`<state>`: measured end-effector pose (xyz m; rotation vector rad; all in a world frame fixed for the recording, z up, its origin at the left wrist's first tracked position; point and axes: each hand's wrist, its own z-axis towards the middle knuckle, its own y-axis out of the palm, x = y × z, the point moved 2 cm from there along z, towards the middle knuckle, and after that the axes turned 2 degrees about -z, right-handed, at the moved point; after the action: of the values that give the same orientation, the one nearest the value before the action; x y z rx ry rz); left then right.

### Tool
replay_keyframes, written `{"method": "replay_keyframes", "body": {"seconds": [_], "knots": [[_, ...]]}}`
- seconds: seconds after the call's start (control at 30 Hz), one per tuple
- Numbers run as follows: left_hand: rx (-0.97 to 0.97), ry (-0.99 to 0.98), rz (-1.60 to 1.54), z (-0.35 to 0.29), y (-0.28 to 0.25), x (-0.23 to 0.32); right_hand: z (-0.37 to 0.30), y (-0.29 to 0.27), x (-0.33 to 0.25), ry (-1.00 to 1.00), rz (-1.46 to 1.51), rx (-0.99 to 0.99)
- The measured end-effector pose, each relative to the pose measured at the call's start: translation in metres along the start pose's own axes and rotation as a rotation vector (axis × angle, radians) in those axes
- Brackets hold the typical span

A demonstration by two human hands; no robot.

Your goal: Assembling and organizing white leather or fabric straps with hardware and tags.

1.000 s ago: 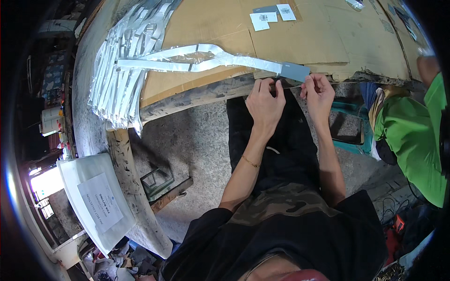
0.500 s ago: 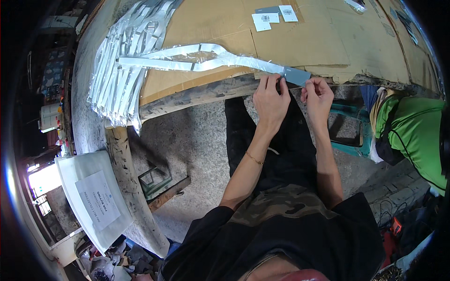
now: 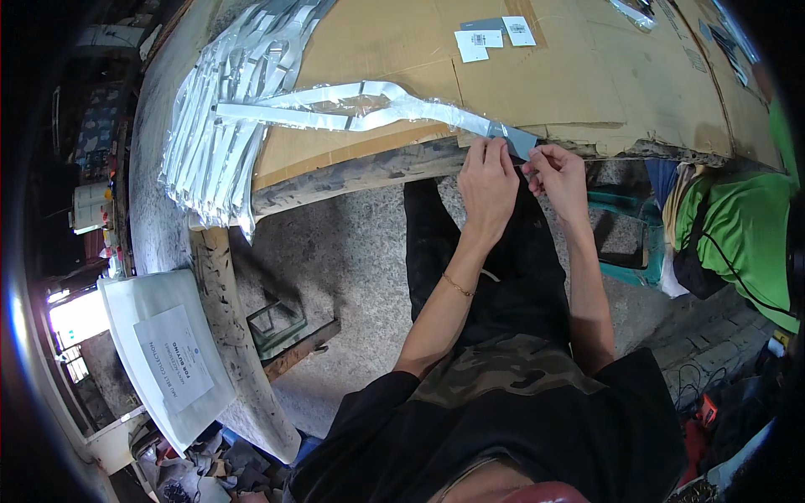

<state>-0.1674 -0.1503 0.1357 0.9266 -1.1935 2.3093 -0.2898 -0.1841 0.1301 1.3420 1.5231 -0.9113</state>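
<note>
A long white strap (image 3: 319, 115), belt-like and sleeved in clear plastic, lies folded back in a loop on the cardboard-covered table. At its near right end is a grey tag (image 3: 521, 144), which reaches over the table's front edge. My left hand (image 3: 489, 189) is closed, its fingertips pinching the strap's end at the tag's lower left. Fingers of my right hand (image 3: 560, 180) are bent and pressed together at the tag's lower right corner. What exactly lies between those fingertips is too small to make out.
A pile of similar plastic-sleeved straps (image 3: 231, 117) covers the table's left end. White and grey tags (image 3: 486, 38) lie farther back on the cardboard (image 3: 579, 84). A white plastic bin (image 3: 168, 360) stands at lower left. To the right is a person in green (image 3: 746, 235).
Both hands stay at the table edge. The grey tag has tilted downward, and my right hand has shifted slightly left. At the right, the person in green has moved a little.
</note>
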Motion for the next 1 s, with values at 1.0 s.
{"method": "replay_keyframes", "body": {"seconds": [1.0], "knots": [[-0.763,0.648,0.255,0.092,-0.032,-0.016,-0.05,-0.063,0.11,-0.1,-0.735,-0.112]]}}
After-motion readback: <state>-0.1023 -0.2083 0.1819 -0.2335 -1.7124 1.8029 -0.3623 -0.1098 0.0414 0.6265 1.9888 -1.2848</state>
